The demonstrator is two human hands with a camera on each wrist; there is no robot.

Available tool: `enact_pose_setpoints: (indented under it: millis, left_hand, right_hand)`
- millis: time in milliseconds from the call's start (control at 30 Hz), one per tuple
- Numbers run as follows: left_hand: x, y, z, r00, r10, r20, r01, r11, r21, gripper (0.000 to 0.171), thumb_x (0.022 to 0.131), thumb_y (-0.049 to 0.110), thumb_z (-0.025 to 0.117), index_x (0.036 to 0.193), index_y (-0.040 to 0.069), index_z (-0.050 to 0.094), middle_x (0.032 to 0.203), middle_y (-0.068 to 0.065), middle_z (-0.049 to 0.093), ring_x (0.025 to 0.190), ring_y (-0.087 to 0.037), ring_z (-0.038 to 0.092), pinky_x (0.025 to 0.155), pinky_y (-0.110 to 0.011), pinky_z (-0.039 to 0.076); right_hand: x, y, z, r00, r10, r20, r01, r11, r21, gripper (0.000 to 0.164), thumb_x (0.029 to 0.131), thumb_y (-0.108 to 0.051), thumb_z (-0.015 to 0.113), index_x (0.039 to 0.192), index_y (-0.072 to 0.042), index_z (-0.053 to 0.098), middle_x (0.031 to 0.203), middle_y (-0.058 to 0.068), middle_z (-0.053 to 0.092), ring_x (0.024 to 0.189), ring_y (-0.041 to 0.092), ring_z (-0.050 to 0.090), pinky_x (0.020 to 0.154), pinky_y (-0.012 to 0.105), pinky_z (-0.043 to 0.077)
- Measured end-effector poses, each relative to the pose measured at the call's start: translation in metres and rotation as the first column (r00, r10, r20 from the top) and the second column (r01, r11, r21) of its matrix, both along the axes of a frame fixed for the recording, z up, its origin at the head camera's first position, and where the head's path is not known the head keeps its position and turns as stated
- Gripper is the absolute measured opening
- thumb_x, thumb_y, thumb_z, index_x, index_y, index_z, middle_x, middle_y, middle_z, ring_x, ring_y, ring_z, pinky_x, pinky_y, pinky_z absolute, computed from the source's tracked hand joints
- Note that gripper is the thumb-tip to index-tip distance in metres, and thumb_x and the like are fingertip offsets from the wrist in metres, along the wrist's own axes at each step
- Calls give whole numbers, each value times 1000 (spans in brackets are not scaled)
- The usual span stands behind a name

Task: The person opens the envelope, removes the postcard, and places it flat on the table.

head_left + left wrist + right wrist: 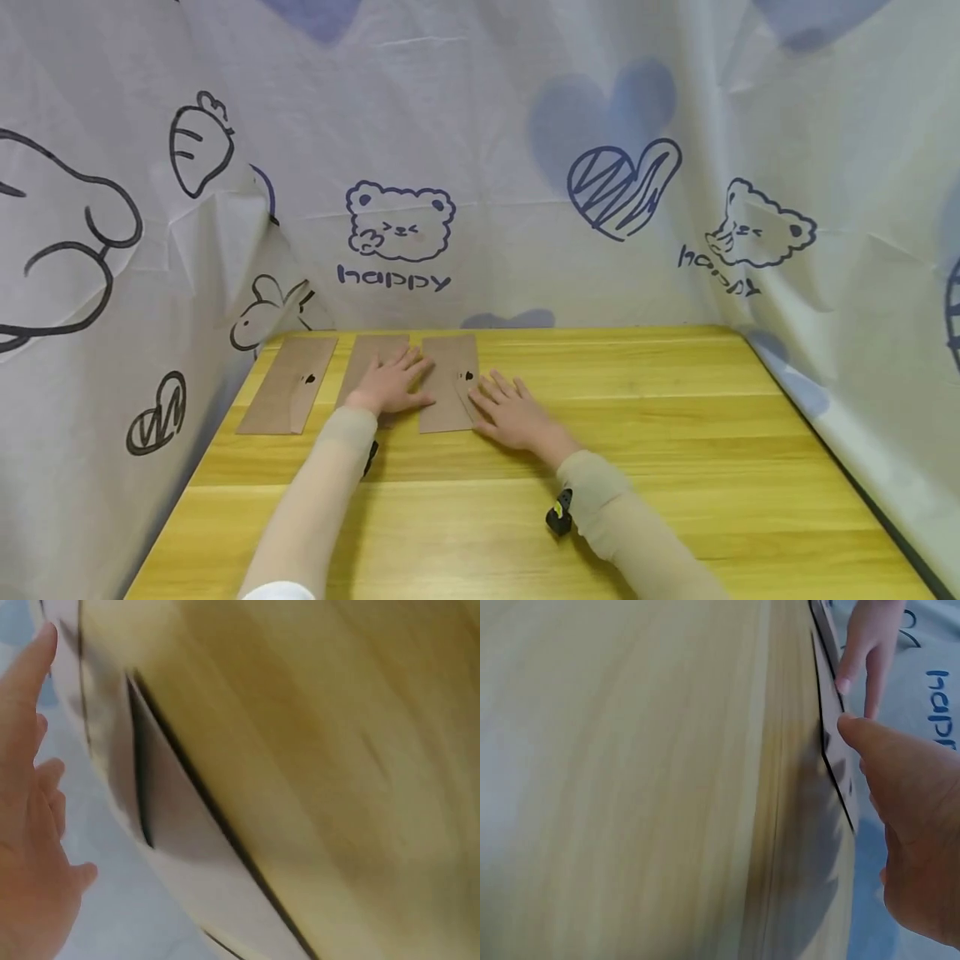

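Three brown paper envelopes lie in a row at the table's far left in the head view. My left hand [386, 385] spreads its fingers over the middle envelope [369, 352], covering much of it. Its thumb reaches the left side of the right envelope [444, 400]. With fingers extended, my right hand [516, 414] is at that envelope's right edge, beside a small black mark. The left envelope [281, 387] lies apart from both hands. In the left wrist view, an envelope [195, 877] shows a lifted edge near my left hand [30, 817]. The right wrist view shows my right hand [915, 817] with its thumb by an envelope.
The yellow wooden table [675, 433] extends to the right and toward me. A white cloth [510, 242] with drawn bears and hearts hangs behind and along both sides. Small black devices [558, 514] are strapped at both wrists.
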State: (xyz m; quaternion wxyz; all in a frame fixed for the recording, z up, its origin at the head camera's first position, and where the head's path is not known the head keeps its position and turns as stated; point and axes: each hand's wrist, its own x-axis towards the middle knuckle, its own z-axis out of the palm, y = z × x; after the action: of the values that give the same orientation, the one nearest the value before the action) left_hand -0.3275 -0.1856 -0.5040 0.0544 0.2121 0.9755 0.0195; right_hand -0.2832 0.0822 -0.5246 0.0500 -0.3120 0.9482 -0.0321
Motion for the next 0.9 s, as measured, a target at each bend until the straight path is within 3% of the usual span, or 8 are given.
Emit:
enact_pose_setpoints:
  millis: [200,367,633,900]
  left_hand:
    - [-6,-2,-4,998,-2,59,5,998,-55,81,90,68,48,155,25,27,162,-5,24,152,-32,15,115,-69,9]
    - [-9,-1,-7,993,1,114,5,999,-49,80,90,68,48,155,26,28,162,-4,26,151,-32,16,115,-69,11]
    - [-3,13,-4,986,9,165,-3,999,-42,81,90,68,49,155,25,28,162,-3,24,152,-30,13,116,-67,13]
    - [7,43,1,979,5,203,4,999,-46,80,90,66,50,155,26,26,163,0,20,153,-25,8,116,-67,15]
  right_hand:
    - [-3,-14,-5,1000,20,21,-21,997,69,65,101,-56,33,156,-22,22,164,-1,19,153,25,9,122,55,10]
    - [-3,-17,-8,999,6,33,-8,998,69,64,102,-55,33,156,-22,24,163,-2,21,153,24,13,122,55,12]
    - [6,-5,-4,998,6,63,-6,1000,11,64,102,-53,35,155,-18,27,162,1,24,152,26,18,120,58,17]
    - [16,22,-7,997,-18,75,20,1000,-24,64,101,-52,39,154,-17,30,161,1,27,151,28,21,118,60,17]
